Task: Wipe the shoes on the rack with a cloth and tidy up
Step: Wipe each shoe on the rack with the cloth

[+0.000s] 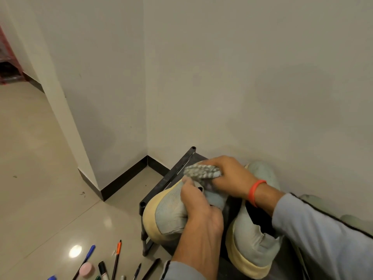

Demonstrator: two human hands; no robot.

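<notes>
**Wiping under way, first shoe in hand**

I see my left hand [198,211] gripping a pale shoe [169,214] over the rack [173,172], my right hand [230,175] clutching the cloth [201,172] against it. The second shoe [252,235] beside it and the pens [116,259] left of the rack look unfinished.

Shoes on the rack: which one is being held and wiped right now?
The left shoe, nearest the rack's left edge: the left hand grips it while the right hand presses the cloth on it. The shoe beside it lies untouched.
</notes>
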